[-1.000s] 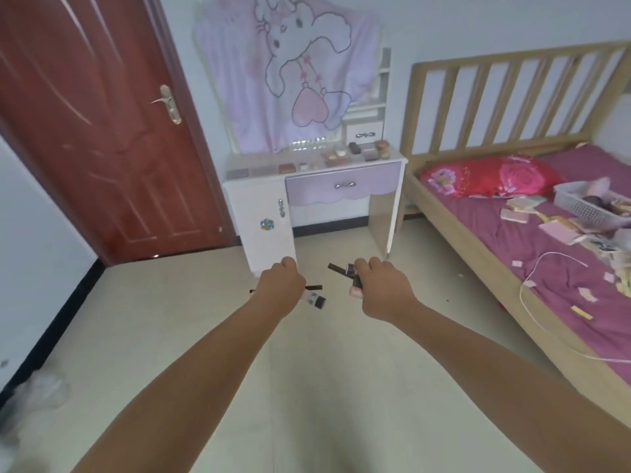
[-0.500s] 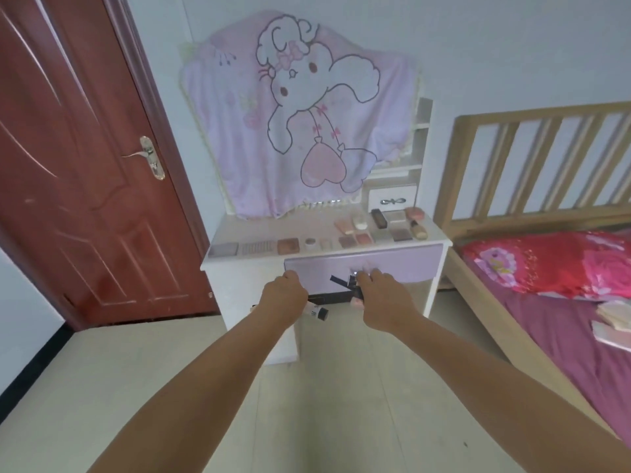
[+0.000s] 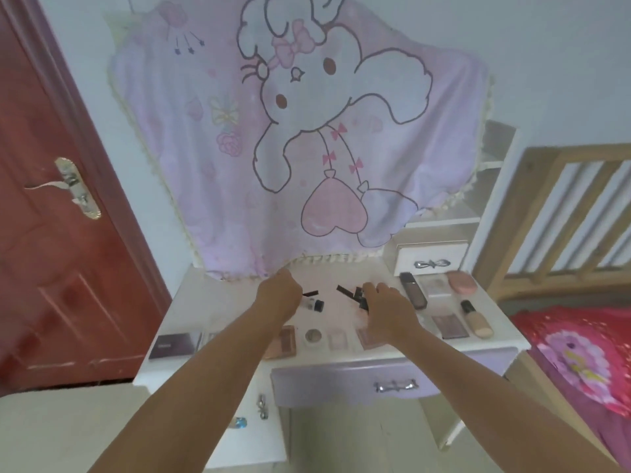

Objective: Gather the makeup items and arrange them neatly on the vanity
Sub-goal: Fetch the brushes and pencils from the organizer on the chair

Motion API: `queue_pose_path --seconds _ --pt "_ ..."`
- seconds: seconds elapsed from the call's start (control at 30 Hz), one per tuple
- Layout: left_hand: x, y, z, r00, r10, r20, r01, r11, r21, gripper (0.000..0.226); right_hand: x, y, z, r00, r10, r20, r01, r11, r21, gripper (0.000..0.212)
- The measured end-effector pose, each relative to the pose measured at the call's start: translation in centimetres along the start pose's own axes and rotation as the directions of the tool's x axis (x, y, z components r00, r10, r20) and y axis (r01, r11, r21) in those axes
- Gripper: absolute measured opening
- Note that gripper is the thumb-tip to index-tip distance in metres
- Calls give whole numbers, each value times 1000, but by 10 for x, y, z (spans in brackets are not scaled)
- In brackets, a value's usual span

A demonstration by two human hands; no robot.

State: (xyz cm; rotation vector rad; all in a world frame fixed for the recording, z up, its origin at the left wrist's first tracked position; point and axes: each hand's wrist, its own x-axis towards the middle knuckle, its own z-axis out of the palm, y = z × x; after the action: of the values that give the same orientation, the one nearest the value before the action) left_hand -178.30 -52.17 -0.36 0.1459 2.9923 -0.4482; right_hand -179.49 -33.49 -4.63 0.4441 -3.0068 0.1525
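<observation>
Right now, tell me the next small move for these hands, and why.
Probably lower both hands and set the items down: the left hand and right hand each grip small dark makeup pieces above a bare patch of the vanity, behind the front row.

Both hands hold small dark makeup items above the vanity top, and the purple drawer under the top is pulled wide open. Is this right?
Not quite. The head view shows the drawer closed, its front flush under the vanity top. The rest stands: the left hand and right hand each hold small dark makeup items above the top.
</observation>
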Motion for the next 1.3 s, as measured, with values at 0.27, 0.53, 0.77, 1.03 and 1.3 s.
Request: queue_pose_path --seconds 0.27,0.53,0.77,1.03,1.3 --pt "183 2 45 978 -62 198 84 991 -105 30 172 51 71 990 -17 141 14 1000 23 35" --pt "322 24 101 909 -87 406 202 947 -248 30 288 102 157 919 6 395 -31 998 56 36" --pt "369 49 134 852 -151 501 335 893 -300 35 327 108 199 847 -38 529 30 999 24 50" --pt "364 55 145 906 -84 414 293 831 -473 35 331 127 209 868 -102 485 82 995 62 64" --pt "300 22 137 927 -202 317 335 825 -454 44 315 100 182 919 -110 378 138 989 -48 73"
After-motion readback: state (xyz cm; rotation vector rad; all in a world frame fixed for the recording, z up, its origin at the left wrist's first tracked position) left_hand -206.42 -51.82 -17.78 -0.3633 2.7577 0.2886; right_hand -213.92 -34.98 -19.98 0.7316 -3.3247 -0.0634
